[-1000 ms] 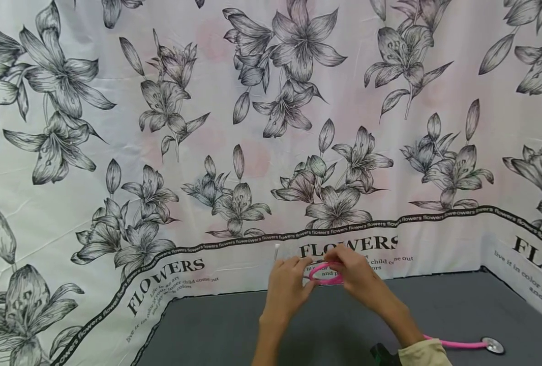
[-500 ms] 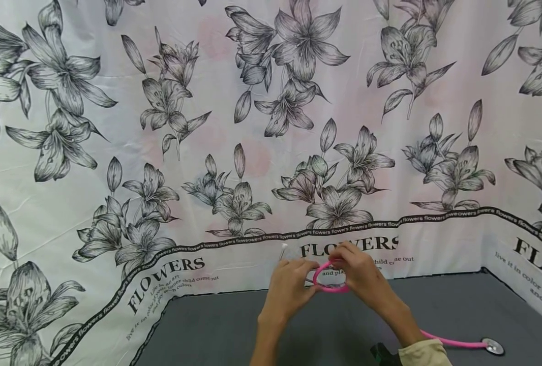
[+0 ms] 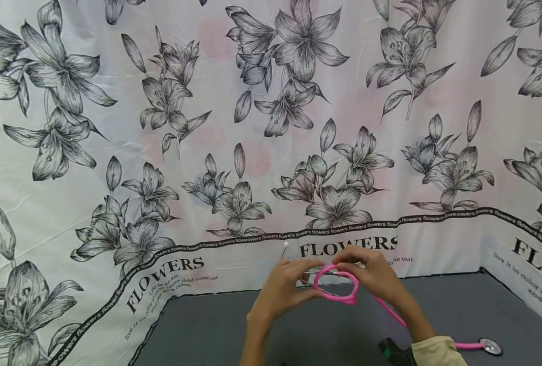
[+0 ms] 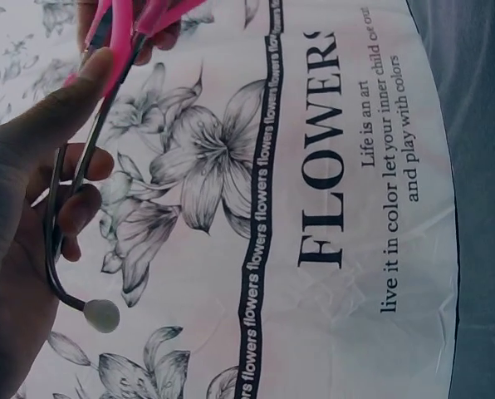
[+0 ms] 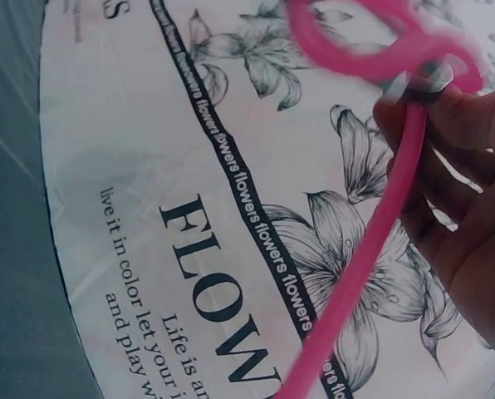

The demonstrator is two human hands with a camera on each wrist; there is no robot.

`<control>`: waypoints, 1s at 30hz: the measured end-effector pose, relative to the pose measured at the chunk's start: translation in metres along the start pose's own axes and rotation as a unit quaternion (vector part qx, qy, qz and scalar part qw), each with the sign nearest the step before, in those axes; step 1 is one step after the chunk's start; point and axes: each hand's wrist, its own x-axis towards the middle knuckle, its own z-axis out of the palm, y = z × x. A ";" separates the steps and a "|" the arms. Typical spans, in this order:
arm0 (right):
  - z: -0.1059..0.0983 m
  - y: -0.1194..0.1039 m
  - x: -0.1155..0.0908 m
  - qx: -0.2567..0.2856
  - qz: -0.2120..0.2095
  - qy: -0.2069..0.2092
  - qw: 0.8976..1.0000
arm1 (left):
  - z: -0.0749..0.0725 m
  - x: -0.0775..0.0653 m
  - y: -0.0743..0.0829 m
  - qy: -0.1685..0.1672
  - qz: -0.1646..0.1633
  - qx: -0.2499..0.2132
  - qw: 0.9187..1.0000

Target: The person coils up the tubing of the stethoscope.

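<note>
Shifting pink stethoscope loop lower and rightward from before, holding it above grey surface. Gripping metal ear tubes with left hand, pinching loop with right hand.

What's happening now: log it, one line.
left hand: grips metal ear tubes; right hand: holds pink tubing; chest piece: on gray table

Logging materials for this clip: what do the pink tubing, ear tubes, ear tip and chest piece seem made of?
Pink tubing: likely soft PVC or rubber, smooth; it bends in even curves.
Ear tubes: probably polished metal; grey with bright highlights.
Ear tip: off-white and matte, perhaps silicone or plastic; the look leaves it open.
Chest piece: seemingly metal, given its shiny silvery rim; face too small to judge.
</note>
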 end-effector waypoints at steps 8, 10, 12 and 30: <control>-0.004 -0.014 0.001 0.035 0.066 0.000 0.997 | 0.002 0.004 0.005 0.039 -0.003 -0.050 0.998; -0.003 -0.011 0.000 0.057 0.074 0.005 0.996 | 0.003 0.005 0.006 0.054 -0.010 -0.056 0.997; -0.002 -0.006 -0.001 0.085 0.088 0.011 0.992 | 0.005 0.005 0.006 0.069 -0.019 -0.064 0.995; 0.029 0.004 0.003 0.190 0.041 -0.085 0.977 | -0.001 0.008 0.002 0.227 -0.100 -0.149 0.957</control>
